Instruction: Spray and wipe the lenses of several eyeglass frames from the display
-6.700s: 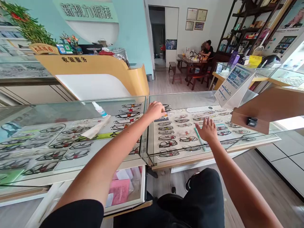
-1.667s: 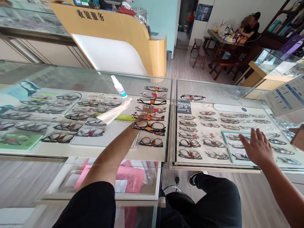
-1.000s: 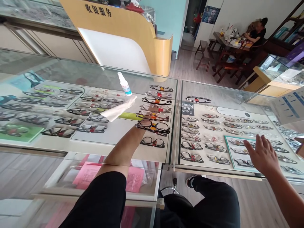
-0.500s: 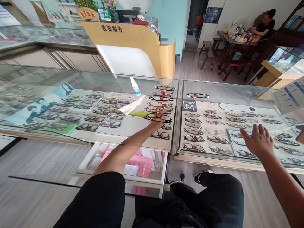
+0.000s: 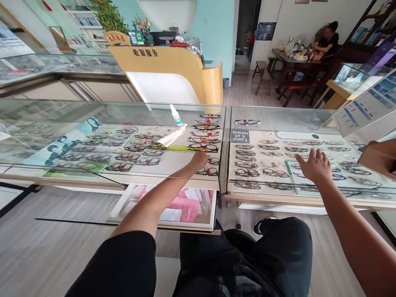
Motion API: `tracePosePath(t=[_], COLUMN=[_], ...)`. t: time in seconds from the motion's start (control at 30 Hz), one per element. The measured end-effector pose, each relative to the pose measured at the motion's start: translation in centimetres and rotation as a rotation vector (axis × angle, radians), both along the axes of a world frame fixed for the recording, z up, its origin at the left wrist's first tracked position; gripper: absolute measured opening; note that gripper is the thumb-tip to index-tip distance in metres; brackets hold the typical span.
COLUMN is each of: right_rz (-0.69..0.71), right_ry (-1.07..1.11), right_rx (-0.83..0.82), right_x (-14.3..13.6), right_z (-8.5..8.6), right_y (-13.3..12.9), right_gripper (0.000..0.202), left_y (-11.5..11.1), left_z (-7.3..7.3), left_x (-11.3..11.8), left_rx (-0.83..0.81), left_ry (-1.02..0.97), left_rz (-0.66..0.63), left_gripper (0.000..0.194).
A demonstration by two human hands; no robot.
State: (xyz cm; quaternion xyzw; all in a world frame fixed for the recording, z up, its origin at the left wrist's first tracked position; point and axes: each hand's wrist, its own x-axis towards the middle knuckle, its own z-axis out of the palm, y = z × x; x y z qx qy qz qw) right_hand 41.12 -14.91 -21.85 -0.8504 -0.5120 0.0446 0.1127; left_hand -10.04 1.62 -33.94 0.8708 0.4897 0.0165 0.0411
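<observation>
My left hand (image 5: 200, 160) is closed at the near end of a row of eyeglasses on the glass counter top. Its fingers are at black-framed eyeglasses (image 5: 203, 147) and partly hidden. Beyond them, more eyeglasses (image 5: 205, 127) with coloured tags lie one behind another. To the left, a white spray bottle (image 5: 176, 115) stands near a pale cloth (image 5: 172, 136). My right hand (image 5: 318, 166) is open, fingers spread, over the right-hand glass top and holds nothing. A single pair of eyeglasses (image 5: 247, 122) lies near the far edge of that top.
Below the left counter, an open drawer (image 5: 213, 210) holds pink and white packets. Inside the cases are several rows of eyeglasses (image 5: 247, 173). A brown box (image 5: 379, 161) and a leaning printed board (image 5: 368, 105) are at right. Another person (image 5: 328, 41) sits at a far table.
The view has tilted up a little. My right hand has shifted slightly left and forward, still spread. My left hand stays at the black-framed eyeglasses, now just on their near side.
</observation>
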Motion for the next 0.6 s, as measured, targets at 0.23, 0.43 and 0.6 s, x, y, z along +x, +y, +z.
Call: tracePosePath(t=[0.23,0.43,0.6], right_rz=[-0.012,-0.006,-0.003], right_ry=[-0.023,-0.029,-0.035], right_rx=[-0.008,0.023,0.013], right_x=[0.16,0.67,0.99], right_z=[-0.19,-0.54,-0.73], right_y=[0.07,0.03,0.10], right_gripper=[0.108,0.112,0.114], left_y=[1.01,0.85,1.02], left_z=[0.30,0.28,0.25], left_x=[1.25,1.08,1.15], left_rx=[-0.072,-0.119,-0.120], left_ry=[0.059,0.069,0.048], left_rz=[0.041,0.036,0.032], left_gripper=[0.026,0.028,0.029])
